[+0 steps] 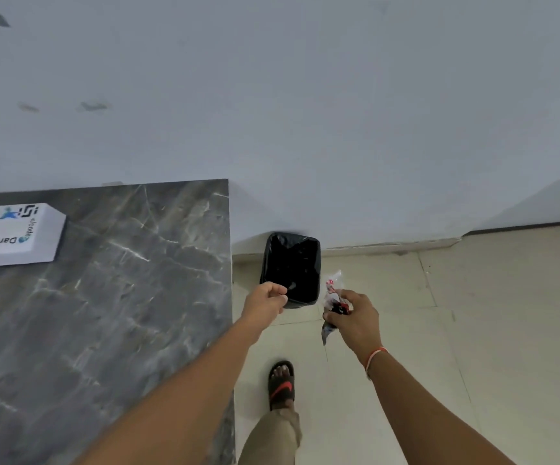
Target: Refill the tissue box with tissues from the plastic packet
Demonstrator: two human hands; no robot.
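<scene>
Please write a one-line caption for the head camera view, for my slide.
Right hand holds the crumpled plastic packet beside the black-lined bin; left hand reaches to its rim.

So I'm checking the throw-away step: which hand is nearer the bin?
Left. The left hand touches the bin rim; the right hand holds the plastic packet beside it.

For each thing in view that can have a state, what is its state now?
White tissue box with printed logos: closed, lying on the grey marble table.
Black-lined waste bin: open, on the floor.
Crumpled clear plastic packet: gripped in the right hand.
Left hand: pinching the bin's rim.
</scene>
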